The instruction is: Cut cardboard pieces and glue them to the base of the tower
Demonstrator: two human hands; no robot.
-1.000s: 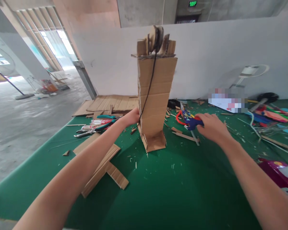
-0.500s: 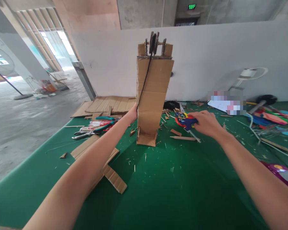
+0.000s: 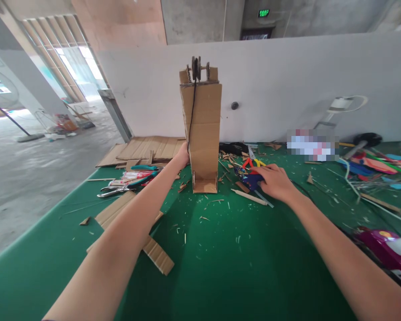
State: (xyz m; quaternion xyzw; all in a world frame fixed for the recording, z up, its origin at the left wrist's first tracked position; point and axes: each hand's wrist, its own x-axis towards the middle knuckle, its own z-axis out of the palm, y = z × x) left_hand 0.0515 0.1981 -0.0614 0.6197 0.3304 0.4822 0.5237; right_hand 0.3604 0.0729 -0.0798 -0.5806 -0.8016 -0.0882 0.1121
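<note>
A tall cardboard tower stands upright on the green table. A pulley wheel sits on its top, and a black cord hangs down its front left edge. My left hand grips the tower's lower left side, where the cord ends. My right hand rests over a blue glue gun lying on the table right of the tower, fingers curled on it.
Red-handled scissors lie behind the glue gun. Pliers and cutters lie left of the tower, flat cardboard sheets behind them and cardboard strips near my left arm. Coloured clutter fills the right side. A white partition wall stands behind.
The tower has moved away from me and turned to face front, held by my left hand. My right hand has slid left with the glue gun.
</note>
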